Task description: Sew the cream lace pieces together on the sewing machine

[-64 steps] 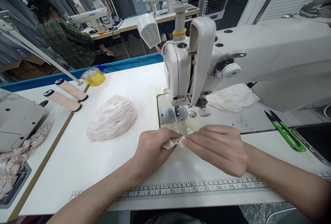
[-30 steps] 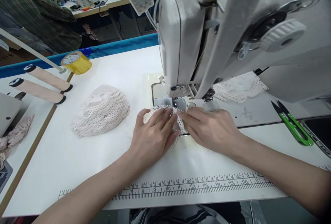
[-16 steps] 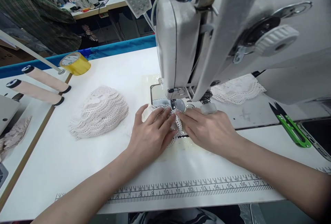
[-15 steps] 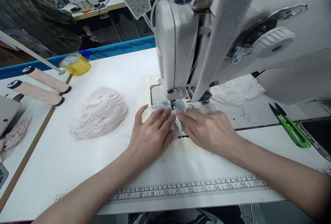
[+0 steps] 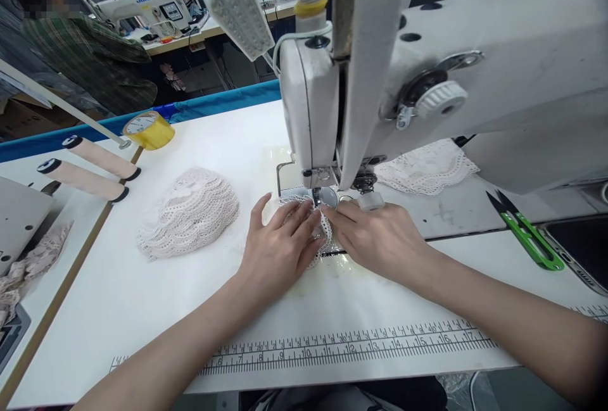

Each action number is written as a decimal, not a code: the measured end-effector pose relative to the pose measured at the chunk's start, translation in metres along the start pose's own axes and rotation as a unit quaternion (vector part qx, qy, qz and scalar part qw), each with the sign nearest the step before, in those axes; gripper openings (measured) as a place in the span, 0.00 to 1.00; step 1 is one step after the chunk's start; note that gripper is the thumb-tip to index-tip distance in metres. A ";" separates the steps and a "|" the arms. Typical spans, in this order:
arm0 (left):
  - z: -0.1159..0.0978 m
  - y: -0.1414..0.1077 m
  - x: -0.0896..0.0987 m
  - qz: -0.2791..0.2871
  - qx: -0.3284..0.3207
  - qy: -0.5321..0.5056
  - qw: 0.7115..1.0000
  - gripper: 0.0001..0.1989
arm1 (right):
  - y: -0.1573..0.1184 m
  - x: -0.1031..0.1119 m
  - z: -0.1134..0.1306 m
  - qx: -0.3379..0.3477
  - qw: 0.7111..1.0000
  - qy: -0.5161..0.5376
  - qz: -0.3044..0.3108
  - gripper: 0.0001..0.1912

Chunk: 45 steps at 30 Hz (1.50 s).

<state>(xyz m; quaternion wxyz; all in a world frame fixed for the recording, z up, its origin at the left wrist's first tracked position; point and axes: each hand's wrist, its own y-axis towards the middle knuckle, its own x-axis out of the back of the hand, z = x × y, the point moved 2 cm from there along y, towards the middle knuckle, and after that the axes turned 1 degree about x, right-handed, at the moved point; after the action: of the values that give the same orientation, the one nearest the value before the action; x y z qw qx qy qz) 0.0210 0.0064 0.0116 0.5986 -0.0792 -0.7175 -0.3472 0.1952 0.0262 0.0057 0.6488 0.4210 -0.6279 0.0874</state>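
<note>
Well in from the front edge of the table (image 5: 118,297), under the machine (image 5: 498,82), lies one lace (image 5: 327,230), left fingers (image 5: 285,213) fanned wide over it, right fingers (image 5: 339,216) bunched narrowly, any pinch hidden. Likely it is light, limp and easily snagged, best held flat by its edges; elsewhere, two lace piles (image 5: 190,214), two cones (image 5: 102,158), one snips (image 5: 520,228), one tape (image 5: 156,132).

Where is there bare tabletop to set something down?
Bare tabletop shows left of the lace pile, up to the brown strip; beyond it, between tape roll and machine head; and in front, toward the printed ruler. Crowded: below that head, left hand and right hand touch a lace piece; the green snips lie beside the phone.
</note>
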 end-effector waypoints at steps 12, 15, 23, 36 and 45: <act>-0.003 -0.003 0.011 0.017 -0.038 -0.013 0.999 0.21 | 0.002 0.010 -0.003 0.053 0.997 0.037 -0.039 0.14; -0.006 -0.006 0.017 0.079 -0.019 -0.014 0.997 0.12 | 0.002 0.011 -0.004 0.073 0.994 0.063 -0.047 0.12; 0.008 0.004 0.009 0.084 0.072 -0.023 0.994 0.14 | 0.001 0.000 -0.014 -0.017 0.978 0.201 -0.048 0.12; 0.030 0.022 0.003 0.118 0.160 -0.278 0.940 0.19 | 0.008 -0.008 -0.021 -0.140 0.965 0.212 -0.067 0.15; 0.031 0.017 0.004 0.102 0.069 -0.210 0.970 0.23 | 0.004 -0.001 -0.018 -0.053 0.972 0.219 -0.062 0.11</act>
<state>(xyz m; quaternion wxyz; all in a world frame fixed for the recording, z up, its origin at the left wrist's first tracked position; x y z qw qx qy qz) 0.0041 0.0368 0.0206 0.4706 -0.1816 -0.8377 -0.2091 0.2054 0.0407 0.0091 0.7961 0.3950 -0.4466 0.1035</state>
